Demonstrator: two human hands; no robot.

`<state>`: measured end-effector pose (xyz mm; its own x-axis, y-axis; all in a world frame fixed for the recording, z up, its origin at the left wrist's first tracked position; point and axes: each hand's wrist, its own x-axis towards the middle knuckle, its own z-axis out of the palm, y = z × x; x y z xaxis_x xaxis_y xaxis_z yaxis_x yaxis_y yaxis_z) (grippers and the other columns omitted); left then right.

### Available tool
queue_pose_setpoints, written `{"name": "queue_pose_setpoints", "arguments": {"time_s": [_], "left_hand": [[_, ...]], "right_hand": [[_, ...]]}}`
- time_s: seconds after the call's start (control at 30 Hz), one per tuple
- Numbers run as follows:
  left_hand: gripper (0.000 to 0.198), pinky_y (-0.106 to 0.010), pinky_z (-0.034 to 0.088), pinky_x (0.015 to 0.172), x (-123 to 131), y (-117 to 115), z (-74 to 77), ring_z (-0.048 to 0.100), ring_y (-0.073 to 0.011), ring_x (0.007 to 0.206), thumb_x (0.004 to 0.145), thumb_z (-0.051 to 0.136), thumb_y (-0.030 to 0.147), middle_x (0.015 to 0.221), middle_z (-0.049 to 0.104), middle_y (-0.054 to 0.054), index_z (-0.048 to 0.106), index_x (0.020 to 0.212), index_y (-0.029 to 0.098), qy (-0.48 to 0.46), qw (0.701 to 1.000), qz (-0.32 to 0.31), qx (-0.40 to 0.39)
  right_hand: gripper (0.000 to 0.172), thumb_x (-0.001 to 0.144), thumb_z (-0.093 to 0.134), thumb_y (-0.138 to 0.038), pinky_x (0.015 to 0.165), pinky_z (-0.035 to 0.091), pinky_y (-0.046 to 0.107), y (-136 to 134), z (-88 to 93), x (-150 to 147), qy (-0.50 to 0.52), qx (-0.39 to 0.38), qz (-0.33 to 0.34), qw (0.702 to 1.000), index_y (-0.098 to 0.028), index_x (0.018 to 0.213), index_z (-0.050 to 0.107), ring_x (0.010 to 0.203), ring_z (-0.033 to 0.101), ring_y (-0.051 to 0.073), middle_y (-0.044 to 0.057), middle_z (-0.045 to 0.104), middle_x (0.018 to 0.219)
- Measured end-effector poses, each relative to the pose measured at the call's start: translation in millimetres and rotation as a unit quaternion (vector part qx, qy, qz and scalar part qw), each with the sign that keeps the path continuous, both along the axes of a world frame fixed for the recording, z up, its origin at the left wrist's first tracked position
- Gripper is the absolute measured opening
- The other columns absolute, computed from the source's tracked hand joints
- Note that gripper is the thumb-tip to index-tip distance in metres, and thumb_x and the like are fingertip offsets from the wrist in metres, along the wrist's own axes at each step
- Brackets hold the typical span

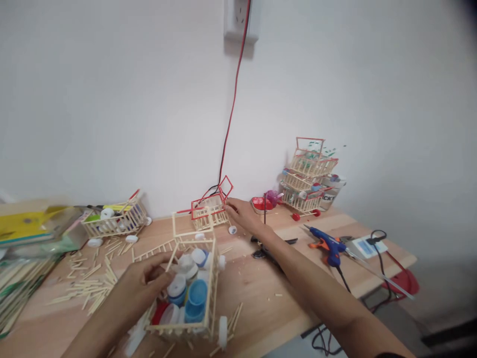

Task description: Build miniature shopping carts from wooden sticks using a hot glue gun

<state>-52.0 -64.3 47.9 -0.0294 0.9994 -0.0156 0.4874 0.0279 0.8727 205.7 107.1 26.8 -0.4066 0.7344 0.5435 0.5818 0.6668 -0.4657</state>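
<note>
Wooden table [261,293]; left hand [139,288] holds slatted stick cart [213,288]

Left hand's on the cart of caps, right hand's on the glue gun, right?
No. The head view shows the right hand at the red-framed cart by the wall; the glue gun lies untouched. The left hand is on the cart of caps.

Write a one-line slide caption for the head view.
Left hand grips a stick cart of bottle caps; right hand reaches a red-framed cart.
</note>
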Motion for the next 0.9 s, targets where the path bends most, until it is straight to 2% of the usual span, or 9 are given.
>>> {"name": "queue_pose_setpoints", "arguments": {"time_s": [0.1, 0.3, 0.53, 0.7, 0.8, 0.9], "left_hand": [[0.053, -0.028, 0.043, 0.052, 16.1, 10.2, -10.9, 0.057, -0.0180, 0.050, 0.067, 0.059, 0.047, 0.053, 0.059, 0.002, 0.070, 0.106, 0.013, -0.015, 0.998, -0.058, -0.034], [0.052, -0.029, 0.044, 0.055, 39.3, 21.3, -12.6, 0.061, -0.0201, 0.054, 0.065, 0.054, 0.040, 0.056, 0.063, 0.000, 0.069, 0.104, 0.010, 0.003, 0.993, -0.107, -0.046], [0.047, -0.032, 0.049, 0.062, 42.0, 27.1, -23.2, 0.065, -0.0223, 0.061, 0.073, 0.052, 0.042, 0.067, 0.070, -0.003, 0.069, 0.108, 0.015, 0.053, 0.991, -0.120, -0.025], [0.052, -0.034, 0.052, 0.067, 38.5, 25.0, -23.5, 0.069, -0.0242, 0.071, 0.077, 0.056, 0.052, 0.076, 0.074, -0.006, 0.068, 0.114, 0.017, 0.055, 0.988, -0.139, -0.040], [0.053, -0.034, 0.054, 0.068, 28.1, 27.7, -22.0, 0.069, -0.0253, 0.079, 0.073, 0.060, 0.057, 0.096, 0.076, -0.008, 0.070, 0.110, 0.019, 0.020, 0.994, -0.098, -0.033], [0.059, -0.036, 0.056, 0.067, 12.7, 36.9, -16.7, 0.069, -0.0263, 0.083, 0.074, 0.056, 0.063, 0.113, 0.072, -0.011, 0.070, 0.109, 0.018, 0.007, 1.000, -0.011, 0.003]], "right_hand": [[0.024, 0.093, 0.042, -0.027, 0.065, 0.031, 0.026, -1.8, -0.2, -2.1, 0.041, 0.019, -0.032, 0.998, -0.020, 0.072, 0.049, 0.069, 0.047, 0.016, 0.000, 0.053, 0.071], [0.026, 0.094, 0.039, -0.031, 0.062, 0.031, 0.025, -6.7, -1.8, 1.7, 0.122, -0.012, -0.056, 0.991, -0.021, 0.072, 0.047, 0.066, 0.044, 0.015, -0.002, 0.047, 0.064], [0.023, 0.093, 0.042, -0.030, 0.061, 0.031, 0.025, -6.4, -7.8, 2.1, 0.127, -0.016, -0.035, 0.991, -0.021, 0.072, 0.048, 0.065, 0.043, 0.014, -0.002, 0.046, 0.065], [0.023, 0.092, 0.043, -0.030, 0.059, 0.031, 0.025, -9.0, -9.1, 2.0, 0.119, -0.024, -0.029, 0.992, -0.021, 0.072, 0.048, 0.065, 0.044, 0.015, -0.001, 0.048, 0.065], [0.025, 0.092, 0.043, -0.033, 0.059, 0.031, 0.025, -10.4, -10.2, 2.4, 0.112, -0.019, -0.037, 0.993, -0.021, 0.071, 0.047, 0.064, 0.044, 0.015, 0.000, 0.048, 0.065], [0.024, 0.093, 0.043, -0.034, 0.059, 0.031, 0.025, -10.6, -10.7, 2.3, 0.115, -0.021, -0.024, 0.993, -0.021, 0.073, 0.048, 0.064, 0.044, 0.015, 0.000, 0.050, 0.067]]}}
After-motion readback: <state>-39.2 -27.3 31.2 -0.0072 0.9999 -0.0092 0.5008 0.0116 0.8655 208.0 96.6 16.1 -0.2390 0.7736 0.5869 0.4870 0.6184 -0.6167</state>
